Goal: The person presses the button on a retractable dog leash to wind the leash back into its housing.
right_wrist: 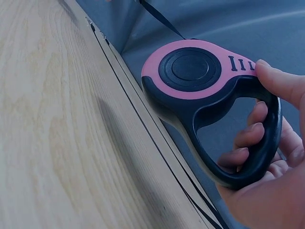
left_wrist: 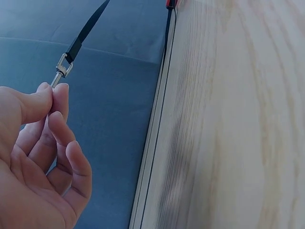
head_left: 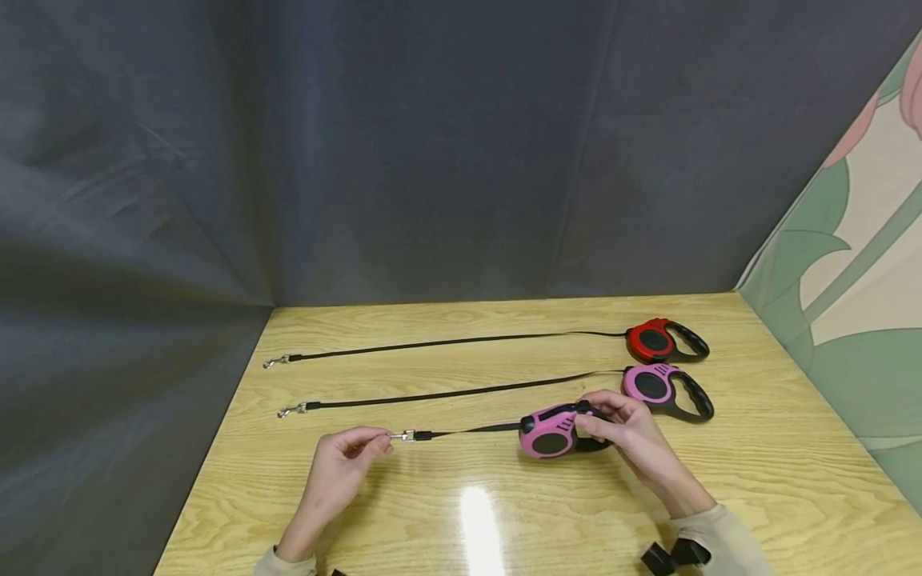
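Note:
My right hand (head_left: 627, 432) grips the black loop handle of a pink and black retractable leash (head_left: 549, 434), its fingers curled through the loop in the right wrist view. A short length of black strap (head_left: 475, 430) runs from the leash body leftward to a metal clip (head_left: 405, 436). Between thumb and forefinger, my left hand (head_left: 342, 472) pinches the end of that clip; the left wrist view shows the clip's swivel (left_wrist: 61, 71) above the fingertips. Both hands hold the leash above the table, and the strap hangs nearly straight between them.
Behind lie a second pink leash (head_left: 651, 387) and a red leash (head_left: 652, 341) on the wooden table (head_left: 576, 520). Their straps stretch left, ending in metal clips (head_left: 291, 410). A dark cloth (head_left: 432, 160) stands at the back and left, a patterned fabric (head_left: 850, 264) at right.

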{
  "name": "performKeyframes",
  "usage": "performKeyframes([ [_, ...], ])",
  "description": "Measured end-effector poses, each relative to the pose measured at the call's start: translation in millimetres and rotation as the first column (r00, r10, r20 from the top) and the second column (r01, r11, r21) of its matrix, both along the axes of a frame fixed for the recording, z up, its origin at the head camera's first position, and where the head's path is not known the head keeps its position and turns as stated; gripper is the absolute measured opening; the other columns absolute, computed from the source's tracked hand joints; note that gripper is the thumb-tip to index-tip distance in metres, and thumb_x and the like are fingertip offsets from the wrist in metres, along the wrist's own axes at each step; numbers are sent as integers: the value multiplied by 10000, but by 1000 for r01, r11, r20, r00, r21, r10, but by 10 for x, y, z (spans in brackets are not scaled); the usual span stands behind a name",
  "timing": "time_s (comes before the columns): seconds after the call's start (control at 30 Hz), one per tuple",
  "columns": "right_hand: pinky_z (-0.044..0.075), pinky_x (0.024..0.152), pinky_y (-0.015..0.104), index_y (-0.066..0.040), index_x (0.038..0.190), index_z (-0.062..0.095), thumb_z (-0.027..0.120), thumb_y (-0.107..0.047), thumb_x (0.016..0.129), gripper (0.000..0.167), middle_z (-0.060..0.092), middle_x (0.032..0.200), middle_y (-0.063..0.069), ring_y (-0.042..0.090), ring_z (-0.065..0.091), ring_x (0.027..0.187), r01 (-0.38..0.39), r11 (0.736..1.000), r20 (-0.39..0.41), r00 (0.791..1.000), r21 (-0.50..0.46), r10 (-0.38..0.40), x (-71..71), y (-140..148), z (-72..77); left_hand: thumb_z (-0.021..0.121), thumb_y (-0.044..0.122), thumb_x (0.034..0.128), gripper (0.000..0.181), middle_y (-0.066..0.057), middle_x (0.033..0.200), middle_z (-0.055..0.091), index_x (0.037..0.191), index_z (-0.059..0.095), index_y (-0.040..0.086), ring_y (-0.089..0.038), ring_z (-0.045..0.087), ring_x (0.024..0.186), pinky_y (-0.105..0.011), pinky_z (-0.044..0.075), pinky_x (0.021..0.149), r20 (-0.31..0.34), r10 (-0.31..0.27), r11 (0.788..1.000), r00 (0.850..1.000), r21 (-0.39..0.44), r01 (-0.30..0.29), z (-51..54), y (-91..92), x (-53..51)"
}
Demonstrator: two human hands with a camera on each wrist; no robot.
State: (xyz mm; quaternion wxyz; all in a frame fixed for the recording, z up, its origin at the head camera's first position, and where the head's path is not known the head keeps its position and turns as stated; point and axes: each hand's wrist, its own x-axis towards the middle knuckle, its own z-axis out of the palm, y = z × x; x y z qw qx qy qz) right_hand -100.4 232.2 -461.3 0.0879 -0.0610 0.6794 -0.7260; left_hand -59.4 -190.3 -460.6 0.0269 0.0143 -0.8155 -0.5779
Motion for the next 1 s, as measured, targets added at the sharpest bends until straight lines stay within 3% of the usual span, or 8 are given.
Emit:
performKeyframes([
  [0.4, 520, 678, 200, -228, 1064, 759, 703, 45, 967, 296, 706, 902, -103, 34, 601, 756, -9, 1000, -4, 1000, 10, 9, -1, -46, -4, 753, 46, 963, 84, -70, 873, 812, 1003, 826, 47, -203, 754, 798, -265, 595, 754, 10, -19, 1000, 1000, -2, 19, -5, 33, -12],
  [1.0, 522, 691, 205, -217, 1068, 755, 722, 32, 960, 274, 710, 902, -96, 44, 612, 773, 6, 999, 10, 1000, 50, -7, -25, -53, 4, 756, 49, 966, 86, -80, 883, 818, 1013, 827, 37, -210, 776, 828, -221, 581, 804, 13, -49, 999, 999, -18, 50, 4, 62, -69],
])
